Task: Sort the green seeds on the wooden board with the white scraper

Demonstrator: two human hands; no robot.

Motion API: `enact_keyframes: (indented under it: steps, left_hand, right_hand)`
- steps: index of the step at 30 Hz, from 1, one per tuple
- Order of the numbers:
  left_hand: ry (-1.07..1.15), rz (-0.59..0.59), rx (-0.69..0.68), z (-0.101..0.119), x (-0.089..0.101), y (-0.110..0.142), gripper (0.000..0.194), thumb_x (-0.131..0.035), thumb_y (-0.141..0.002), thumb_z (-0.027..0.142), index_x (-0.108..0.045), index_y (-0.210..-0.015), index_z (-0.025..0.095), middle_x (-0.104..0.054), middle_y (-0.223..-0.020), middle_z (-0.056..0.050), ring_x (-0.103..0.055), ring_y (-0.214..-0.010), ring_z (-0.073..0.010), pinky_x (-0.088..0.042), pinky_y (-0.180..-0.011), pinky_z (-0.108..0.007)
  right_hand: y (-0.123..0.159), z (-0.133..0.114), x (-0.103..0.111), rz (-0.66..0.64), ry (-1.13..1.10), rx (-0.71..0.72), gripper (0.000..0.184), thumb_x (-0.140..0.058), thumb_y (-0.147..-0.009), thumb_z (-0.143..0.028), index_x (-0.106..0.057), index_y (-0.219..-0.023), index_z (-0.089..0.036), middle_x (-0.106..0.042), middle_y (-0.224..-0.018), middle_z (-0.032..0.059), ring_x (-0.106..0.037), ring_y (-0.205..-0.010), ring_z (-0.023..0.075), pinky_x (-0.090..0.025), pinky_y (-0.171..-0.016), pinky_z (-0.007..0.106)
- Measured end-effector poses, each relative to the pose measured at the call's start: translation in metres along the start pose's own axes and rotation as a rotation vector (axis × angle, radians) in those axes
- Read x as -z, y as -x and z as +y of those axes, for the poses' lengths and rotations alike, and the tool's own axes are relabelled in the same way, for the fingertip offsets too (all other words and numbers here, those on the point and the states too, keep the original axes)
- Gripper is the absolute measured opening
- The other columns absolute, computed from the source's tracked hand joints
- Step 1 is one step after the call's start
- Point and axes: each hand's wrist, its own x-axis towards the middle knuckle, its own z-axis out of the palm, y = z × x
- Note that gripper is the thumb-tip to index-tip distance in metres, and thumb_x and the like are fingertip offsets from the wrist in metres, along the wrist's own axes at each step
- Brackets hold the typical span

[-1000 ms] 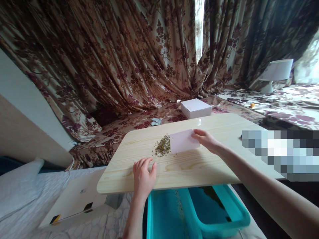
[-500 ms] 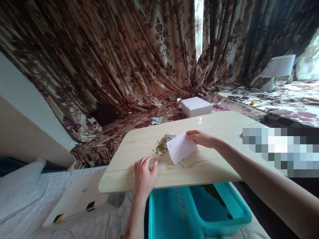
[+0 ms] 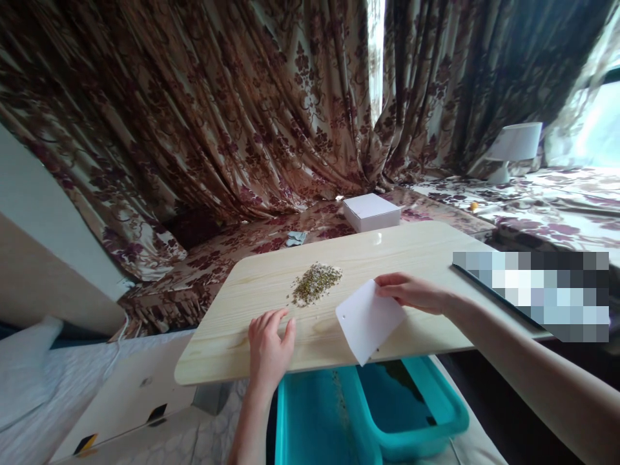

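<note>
White card (image 3: 369, 324) — smooth, flat — beside speckled granular heap (image 3: 316, 284)

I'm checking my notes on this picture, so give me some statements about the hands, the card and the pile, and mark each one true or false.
1. The right hand holds the card. True.
2. The left hand is buried in the pile. False: it is at the table, on the near side of the pile.
3. The card has a small hole near one corner. True.
4. The card covers the pile. False: the pile lies uncovered, left of the card.
5. The white box is beyond the table's far edge. True.
</note>
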Motion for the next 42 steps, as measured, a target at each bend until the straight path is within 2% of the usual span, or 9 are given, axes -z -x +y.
enact_keyframes:
  steps: [5, 8, 13, 17, 21, 26, 35, 42]
  left_hand:
    - [0.005, 0.011, -0.001, 0.001, 0.000, 0.000, 0.021, -0.048, -0.086, 0.034, -0.062, -0.096, 0.022, -0.067, -0.097, -0.008, -0.059, -0.094, -0.0254, -0.039, -0.092, -0.043]
    - [0.001, 0.018, -0.005, 0.003, 0.000, 0.000, 0.020, -0.048, -0.086, 0.033, -0.062, -0.095, 0.022, -0.067, -0.096, -0.007, -0.059, -0.093, -0.0250, -0.039, -0.091, -0.043]
    - [-0.009, 0.022, -0.011, 0.005, 0.002, -0.001, 0.019, -0.049, -0.086, 0.031, -0.062, -0.095, 0.021, -0.067, -0.096, -0.007, -0.059, -0.094, -0.0245, -0.039, -0.090, -0.043]
    - [-0.009, 0.017, -0.010, 0.006, 0.002, -0.001, 0.018, -0.049, -0.085, 0.030, -0.062, -0.096, 0.021, -0.067, -0.096, -0.007, -0.059, -0.094, -0.0245, -0.039, -0.090, -0.043]
    - [-0.006, 0.011, 0.001, 0.005, 0.002, -0.001, 0.018, -0.050, -0.085, 0.029, -0.062, -0.096, 0.021, -0.066, -0.097, -0.007, -0.059, -0.094, -0.0241, -0.039, -0.091, -0.043]
    - [0.001, 0.008, 0.010, 0.005, 0.002, 0.000, 0.018, -0.050, -0.086, 0.029, -0.062, -0.097, 0.021, -0.066, -0.099, -0.006, -0.058, -0.095, -0.0240, -0.037, -0.093, -0.044]
    - [0.008, 0.015, 0.009, 0.005, 0.002, 0.000, 0.018, -0.049, -0.086, 0.029, -0.061, -0.097, 0.021, -0.066, -0.097, -0.006, -0.058, -0.095, -0.0241, -0.036, -0.093, -0.044]
    - [0.005, 0.013, 0.007, 0.004, 0.002, -0.001, 0.019, -0.050, -0.085, 0.030, -0.062, -0.096, 0.021, -0.066, -0.097, -0.007, -0.058, -0.094, -0.0238, -0.037, -0.092, -0.043]
  right_hand:
    - [0.024, -0.002, 0.005, 0.000, 0.060, -0.025, 0.021, -0.067, -0.067, -0.037, -0.067, -0.075, -0.018, -0.063, -0.069, 0.0010, -0.053, -0.062, 0.0135, -0.037, -0.054, 0.024]
    - [0.030, 0.001, 0.011, 0.077, 0.035, 0.010, 0.025, -0.070, -0.065, -0.039, -0.068, -0.079, -0.018, -0.065, -0.073, 0.0022, -0.055, -0.065, 0.0153, -0.039, -0.055, 0.025]
    - [0.007, 0.004, 0.012, 0.372, -0.180, 0.198, 0.028, -0.071, -0.064, -0.041, -0.067, -0.082, -0.020, -0.068, -0.083, 0.0046, -0.061, -0.074, 0.0189, -0.047, -0.066, 0.030]
    - [-0.018, 0.005, -0.001, 0.522, -0.219, 0.243, 0.023, -0.070, -0.063, -0.036, -0.066, -0.080, -0.021, -0.070, -0.086, 0.0055, -0.063, -0.079, 0.0206, -0.048, -0.070, 0.031]
    - [-0.032, 0.006, -0.012, 0.571, -0.204, 0.265, 0.019, -0.066, -0.066, -0.033, -0.066, -0.080, -0.021, -0.071, -0.087, 0.0058, -0.064, -0.079, 0.0209, -0.049, -0.069, 0.030]
    - [-0.039, 0.006, -0.016, 0.641, -0.191, 0.271, 0.014, -0.063, -0.067, -0.027, -0.066, -0.079, -0.020, -0.072, -0.083, 0.0046, -0.065, -0.075, 0.0182, -0.049, -0.067, 0.027]
    - [-0.040, 0.007, -0.016, 0.592, -0.204, 0.260, 0.007, -0.062, -0.070, -0.020, -0.066, -0.076, -0.020, -0.072, -0.081, 0.0037, -0.065, -0.071, 0.0160, -0.050, -0.063, 0.024]
    - [-0.052, 0.005, -0.019, 0.618, -0.192, 0.271, 0.009, -0.060, -0.072, -0.019, -0.066, -0.079, -0.020, -0.072, -0.080, 0.0031, -0.065, -0.069, 0.0150, -0.050, -0.062, 0.024]
